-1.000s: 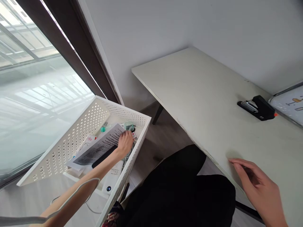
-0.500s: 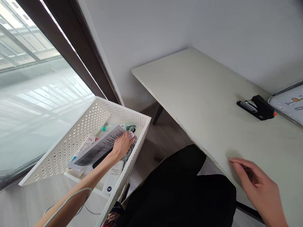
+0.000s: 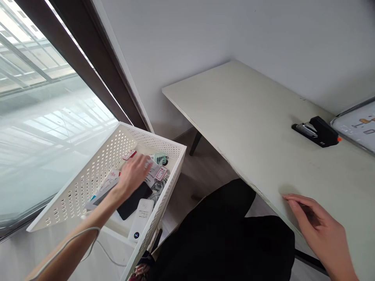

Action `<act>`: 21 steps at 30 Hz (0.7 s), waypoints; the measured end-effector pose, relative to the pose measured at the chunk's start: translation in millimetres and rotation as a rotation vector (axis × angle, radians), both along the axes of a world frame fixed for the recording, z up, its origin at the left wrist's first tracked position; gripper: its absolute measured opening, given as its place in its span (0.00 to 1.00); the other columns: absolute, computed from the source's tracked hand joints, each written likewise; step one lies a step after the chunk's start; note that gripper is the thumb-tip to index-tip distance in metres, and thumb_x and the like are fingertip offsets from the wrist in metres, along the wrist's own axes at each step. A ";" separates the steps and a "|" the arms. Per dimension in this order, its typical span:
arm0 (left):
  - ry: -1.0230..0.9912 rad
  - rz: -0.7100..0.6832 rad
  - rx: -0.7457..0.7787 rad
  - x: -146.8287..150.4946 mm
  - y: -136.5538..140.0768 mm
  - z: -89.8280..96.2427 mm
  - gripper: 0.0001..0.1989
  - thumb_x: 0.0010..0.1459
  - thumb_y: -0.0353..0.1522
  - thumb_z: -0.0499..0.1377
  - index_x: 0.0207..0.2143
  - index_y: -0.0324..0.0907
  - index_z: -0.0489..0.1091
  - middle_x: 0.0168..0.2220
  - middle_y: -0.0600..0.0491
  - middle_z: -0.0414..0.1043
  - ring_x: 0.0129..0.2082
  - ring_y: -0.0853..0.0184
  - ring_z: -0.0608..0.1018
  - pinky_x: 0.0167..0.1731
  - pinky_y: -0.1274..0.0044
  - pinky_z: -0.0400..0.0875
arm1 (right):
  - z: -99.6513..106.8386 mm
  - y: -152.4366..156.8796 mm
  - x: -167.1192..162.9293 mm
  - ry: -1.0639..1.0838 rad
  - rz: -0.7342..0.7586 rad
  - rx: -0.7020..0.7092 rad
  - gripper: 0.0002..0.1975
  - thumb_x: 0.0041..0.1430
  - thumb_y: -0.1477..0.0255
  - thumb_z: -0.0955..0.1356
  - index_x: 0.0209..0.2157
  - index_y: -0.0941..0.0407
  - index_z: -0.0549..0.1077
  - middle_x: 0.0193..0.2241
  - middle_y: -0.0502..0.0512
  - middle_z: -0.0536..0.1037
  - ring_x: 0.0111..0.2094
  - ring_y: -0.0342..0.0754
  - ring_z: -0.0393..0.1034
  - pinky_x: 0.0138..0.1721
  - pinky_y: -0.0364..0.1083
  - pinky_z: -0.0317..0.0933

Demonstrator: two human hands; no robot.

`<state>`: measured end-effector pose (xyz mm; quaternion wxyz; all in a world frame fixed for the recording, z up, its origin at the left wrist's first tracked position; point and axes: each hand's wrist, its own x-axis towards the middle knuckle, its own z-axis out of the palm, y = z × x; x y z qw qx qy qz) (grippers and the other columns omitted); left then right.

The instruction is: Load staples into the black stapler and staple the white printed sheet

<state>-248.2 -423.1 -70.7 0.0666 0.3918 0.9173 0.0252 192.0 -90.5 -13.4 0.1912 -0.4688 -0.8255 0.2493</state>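
Note:
My left hand [image 3: 133, 173] is inside a white perforated basket [image 3: 172, 171], above a printed paper sheet [image 3: 151, 177]. Motion smears its fingers, so their grip is unclear. Just beyond the hand is a small red-and-white box [image 3: 129, 155]; a similar box [image 3: 161, 173] lies to its right. Below the wrist are a black phone-like slab [image 3: 133, 203] and a white power bank [image 3: 141, 218] with a small lit display. At the table's near edge, my right hand [image 3: 318, 224] rests with thumb and forefinger pressed together, nothing visible between them.
A black stapler [image 3: 318, 132] sits on the pale table [image 3: 234, 117], beside a flat item printed with pictures [image 3: 359, 125] at the right. Crumpled green plastic [image 3: 160, 158] lies at the basket's far end. A white cable [image 3: 109, 257] hangs by my left forearm. A glass window [image 3: 52, 128] borders the left.
My left hand has moved left, away from the right-hand red-and-white box. The printed sheet, tilted up before, now lies lower, uncovering the black slab. My right hand stays put.

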 end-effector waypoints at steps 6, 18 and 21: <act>-0.139 0.012 -0.250 37.4 40.6 -54.5 0.16 0.71 0.38 0.54 0.50 0.34 0.71 0.49 0.33 0.75 0.51 0.47 0.79 0.49 0.64 0.73 | -0.3 0.6 -0.9 0.003 0.018 0.019 0.22 0.62 0.48 0.67 0.41 0.49 0.81 0.44 0.52 0.84 0.46 0.55 0.79 0.40 0.49 0.71; -0.155 0.042 -0.214 29.1 44.4 -22.7 0.14 0.71 0.38 0.51 0.50 0.37 0.67 0.49 0.36 0.74 0.42 0.51 0.82 0.40 0.67 0.76 | -1.8 3.4 -1.2 -0.006 0.051 0.042 0.20 0.63 0.50 0.67 0.41 0.49 0.81 0.45 0.53 0.84 0.42 0.54 0.79 0.32 0.47 0.69; -0.107 0.011 -0.111 18.4 32.2 13.2 0.17 0.71 0.41 0.50 0.53 0.38 0.66 0.51 0.38 0.73 0.42 0.54 0.82 0.40 0.68 0.76 | 0.0 3.1 -2.2 -0.005 0.050 0.027 0.19 0.64 0.50 0.67 0.42 0.49 0.81 0.46 0.54 0.83 0.42 0.54 0.79 0.30 0.46 0.67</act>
